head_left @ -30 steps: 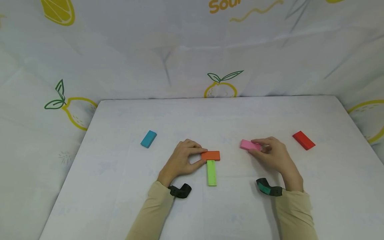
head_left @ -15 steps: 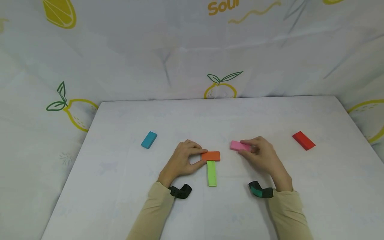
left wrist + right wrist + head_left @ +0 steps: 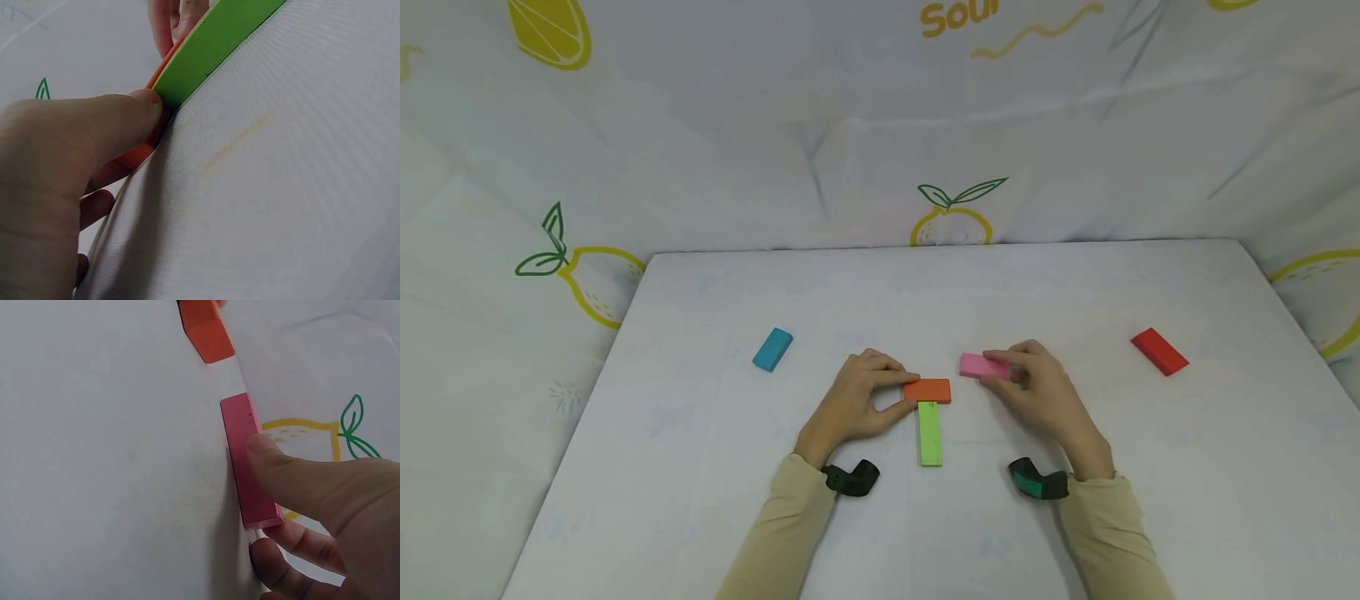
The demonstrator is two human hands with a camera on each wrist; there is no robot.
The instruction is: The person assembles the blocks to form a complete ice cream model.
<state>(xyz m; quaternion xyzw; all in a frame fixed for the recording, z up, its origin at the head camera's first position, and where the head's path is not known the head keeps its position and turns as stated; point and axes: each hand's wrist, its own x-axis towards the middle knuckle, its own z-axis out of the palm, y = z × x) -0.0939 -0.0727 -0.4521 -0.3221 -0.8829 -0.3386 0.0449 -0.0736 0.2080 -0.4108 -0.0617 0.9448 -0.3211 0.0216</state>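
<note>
On the white tabletop (image 3: 655,475), your left fingers (image 3: 891,377) pinch the orange block (image 3: 929,391), your right fingers (image 3: 1009,357) the pink block (image 3: 973,365): likely a positioning step, calling next for careful alignment.

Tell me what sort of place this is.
Probably a tabletop staged for filming or practising handwork, though anything beyond is out of view. The signs: a white table, a lemon-printed cloth hung behind it, and toy-like pieces: an orange block, a pink block and a blue block.
</note>
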